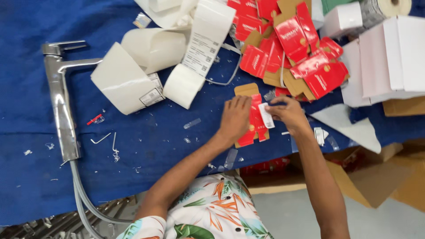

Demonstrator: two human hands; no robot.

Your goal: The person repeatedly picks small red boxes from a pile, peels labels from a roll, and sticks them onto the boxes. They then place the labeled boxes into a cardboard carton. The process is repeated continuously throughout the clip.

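A flattened red and brown cardboard box [256,118] lies on the blue cloth [146,146] near the table's front edge. My left hand [234,118] presses flat on its left side, fingers together. My right hand [287,113] pinches a small white label [266,115] against the box's right part. Just beyond my hands lies a heap of the same red flat boxes [294,48].
A chrome tap [59,102] with grey hoses lies at the left. Curled white label backing strips [155,66] sprawl in the middle back. White boxes [389,57] and a label roll [385,9] sit at the right. Small metal keys [108,140] and scraps dot the cloth. Brown cartons [376,177] stand below the edge.
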